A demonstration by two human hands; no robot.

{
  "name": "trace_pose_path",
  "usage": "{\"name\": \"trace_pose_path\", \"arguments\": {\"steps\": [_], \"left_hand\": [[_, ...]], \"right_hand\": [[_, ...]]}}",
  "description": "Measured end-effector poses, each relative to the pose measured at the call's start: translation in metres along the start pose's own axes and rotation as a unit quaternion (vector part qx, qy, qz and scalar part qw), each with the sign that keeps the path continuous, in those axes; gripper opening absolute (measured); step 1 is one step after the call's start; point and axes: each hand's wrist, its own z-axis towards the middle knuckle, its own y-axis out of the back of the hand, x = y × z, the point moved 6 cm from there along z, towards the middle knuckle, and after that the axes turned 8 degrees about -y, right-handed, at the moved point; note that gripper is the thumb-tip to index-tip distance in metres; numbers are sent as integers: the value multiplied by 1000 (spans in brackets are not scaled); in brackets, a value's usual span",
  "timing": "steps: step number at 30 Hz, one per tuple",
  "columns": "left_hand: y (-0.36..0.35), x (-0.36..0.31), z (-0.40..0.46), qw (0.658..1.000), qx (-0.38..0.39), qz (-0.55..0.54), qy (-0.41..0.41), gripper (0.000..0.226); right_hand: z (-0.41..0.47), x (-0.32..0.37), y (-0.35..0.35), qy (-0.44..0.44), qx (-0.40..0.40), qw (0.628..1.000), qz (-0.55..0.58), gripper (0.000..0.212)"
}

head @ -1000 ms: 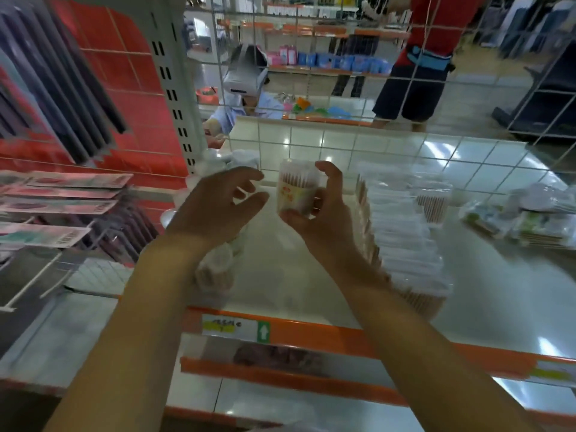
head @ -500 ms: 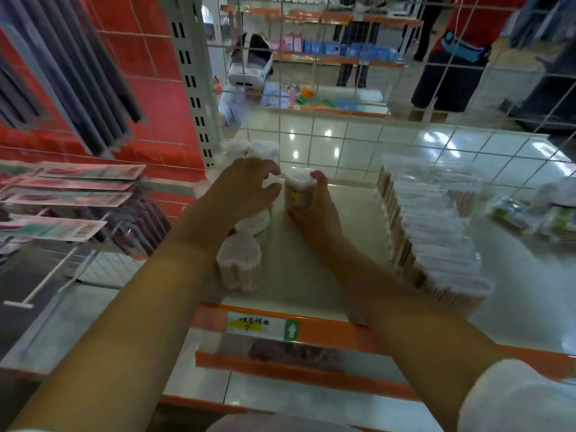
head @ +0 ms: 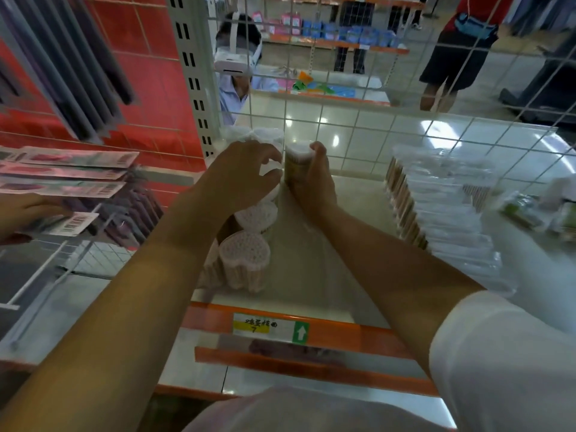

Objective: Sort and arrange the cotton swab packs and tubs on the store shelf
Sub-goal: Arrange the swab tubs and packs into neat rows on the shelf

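Now R grip (head: 314,179) round clear cylindrical swab tub (head: 296,168); L grip (head: 240,176) loose-curled on heart-shaped tubs (head: 249,263).

left hand (head: 237,179) hiding rear tubs (head: 249,135), blurred

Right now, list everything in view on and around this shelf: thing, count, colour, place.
round tub: one, clear with yellowish label, back of the shelf, held by the right hand
heart-shaped tubs: at least three visible, clear with pinkish-white swabs, in a row on the left of the shelf
swab packs: one long row, count unclear, clear plastic, right of centre
green packs: a few, blurred, far right
shelf: one, pale with orange front edge
price label: one, white, yellow and green, on the orange edge
hanging carded items: several, pink, on hooks at left
wire grid: white, behind the shelf
left hand: fingers curled over the back tubs
right hand: grips the round tub
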Motion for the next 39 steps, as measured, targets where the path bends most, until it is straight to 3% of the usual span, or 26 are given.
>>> {"name": "trace_pose_path", "arguments": {"steps": [8, 15, 28, 34, 39], "left_hand": [[-2, 7, 0, 1000, 17, -2, -1, 34], [-2, 12, -7, 999, 20, -29, 5, 35], [1, 7, -15, 999, 24, -36, 12, 36], [0, 2, -21, 999, 37, -25, 15, 37], [-7, -15, -28, 998, 41, -10, -44, 27]], "right_hand": [[17, 0, -7, -3, -13, 1000, 2, 71], [20, 5, -3, 26, -82, 995, -42, 70], [15, 4, -10, 6, -67, 998, 0, 62], [11, 2, -7, -12, -99, 986, -130, 73], [-5, 16, 2, -3, -129, 990, -55, 76]]}}
